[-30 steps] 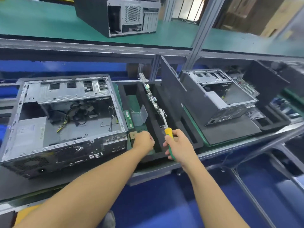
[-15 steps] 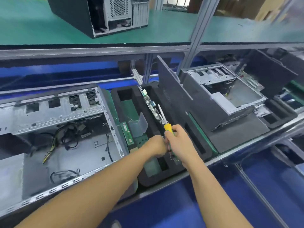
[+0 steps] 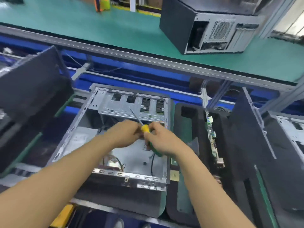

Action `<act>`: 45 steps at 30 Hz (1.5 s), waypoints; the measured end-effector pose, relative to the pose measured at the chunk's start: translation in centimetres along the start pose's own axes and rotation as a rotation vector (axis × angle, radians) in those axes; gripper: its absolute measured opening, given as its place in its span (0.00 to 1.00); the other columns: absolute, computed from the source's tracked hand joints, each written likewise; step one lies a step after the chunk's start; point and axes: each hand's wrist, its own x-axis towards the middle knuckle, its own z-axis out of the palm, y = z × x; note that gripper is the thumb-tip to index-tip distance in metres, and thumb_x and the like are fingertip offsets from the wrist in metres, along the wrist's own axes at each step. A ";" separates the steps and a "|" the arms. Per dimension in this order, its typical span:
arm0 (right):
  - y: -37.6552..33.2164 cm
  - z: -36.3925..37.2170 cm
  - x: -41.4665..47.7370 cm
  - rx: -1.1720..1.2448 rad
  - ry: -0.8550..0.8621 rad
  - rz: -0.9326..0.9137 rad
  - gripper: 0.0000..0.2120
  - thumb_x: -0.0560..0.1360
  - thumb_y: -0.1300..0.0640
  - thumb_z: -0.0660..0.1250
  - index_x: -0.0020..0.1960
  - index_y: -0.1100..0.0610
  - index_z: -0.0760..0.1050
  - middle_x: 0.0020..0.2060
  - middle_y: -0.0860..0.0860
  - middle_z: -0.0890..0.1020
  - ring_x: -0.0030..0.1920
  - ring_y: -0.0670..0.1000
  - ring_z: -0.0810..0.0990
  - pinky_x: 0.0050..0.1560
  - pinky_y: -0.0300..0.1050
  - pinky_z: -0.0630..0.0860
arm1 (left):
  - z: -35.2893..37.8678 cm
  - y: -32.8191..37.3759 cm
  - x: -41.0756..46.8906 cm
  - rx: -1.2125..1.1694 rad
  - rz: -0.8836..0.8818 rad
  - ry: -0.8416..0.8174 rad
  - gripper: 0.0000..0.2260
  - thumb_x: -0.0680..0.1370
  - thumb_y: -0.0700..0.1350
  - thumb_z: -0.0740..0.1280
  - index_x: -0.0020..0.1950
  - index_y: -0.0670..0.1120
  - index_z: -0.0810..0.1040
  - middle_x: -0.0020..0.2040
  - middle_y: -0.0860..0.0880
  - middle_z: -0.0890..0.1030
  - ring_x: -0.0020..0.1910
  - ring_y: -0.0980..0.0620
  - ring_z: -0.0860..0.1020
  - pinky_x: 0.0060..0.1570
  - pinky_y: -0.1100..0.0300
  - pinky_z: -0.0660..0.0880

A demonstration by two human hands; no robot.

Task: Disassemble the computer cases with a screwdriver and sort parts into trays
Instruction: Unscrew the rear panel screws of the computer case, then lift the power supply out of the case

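Now that both hands have moved from tray to case, the right hand grips the screwdriver; the left hand curls against it, hold unclear. Unscrewing likely follows.

left hand and right hand curled, held close together

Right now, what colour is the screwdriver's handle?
Yellow on top, green below, on the screwdriver in the head view.

Beyond the left hand runs a long green-matted upper shelf edged by a grey metal rail; under it, a blue back panel. Beyond the right hand stand grey aluminium uprights (pale light far right).
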 end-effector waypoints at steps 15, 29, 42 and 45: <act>2.4 13.6 11.7 -1.090 -0.553 0.315 0.17 0.78 0.64 0.65 0.66 0.67 0.74 0.66 0.60 0.77 0.63 0.60 0.78 0.58 0.50 0.75 | -0.2 -17.9 -12.4 0.313 0.121 -0.283 0.57 0.61 0.76 0.69 0.74 0.69 0.28 0.73 0.62 0.22 0.71 0.57 0.21 0.70 0.54 0.28; -6.1 14.6 12.1 0.267 -0.228 0.037 0.17 0.77 0.51 0.57 0.65 0.41 0.70 0.63 0.42 0.75 0.62 0.48 0.75 0.65 0.56 0.74 | 3.7 -18.4 -13.4 0.542 0.227 0.116 0.55 0.68 0.62 0.76 0.82 0.47 0.45 0.81 0.38 0.49 0.79 0.34 0.44 0.77 0.40 0.47; -3.6 16.7 11.7 0.336 -0.042 -0.075 0.17 0.71 0.40 0.70 0.57 0.43 0.73 0.52 0.46 0.84 0.55 0.50 0.83 0.61 0.60 0.78 | 4.1 -16.7 -13.5 0.675 0.138 0.146 0.46 0.74 0.45 0.73 0.81 0.39 0.44 0.79 0.33 0.50 0.77 0.29 0.50 0.75 0.34 0.51; -4.2 16.2 12.1 0.255 -0.013 -0.086 0.13 0.75 0.46 0.65 0.59 0.40 0.70 0.54 0.44 0.82 0.55 0.49 0.82 0.59 0.55 0.78 | 4.5 -16.6 -13.4 0.659 0.134 0.176 0.39 0.78 0.43 0.66 0.81 0.40 0.45 0.80 0.34 0.50 0.78 0.31 0.50 0.76 0.37 0.50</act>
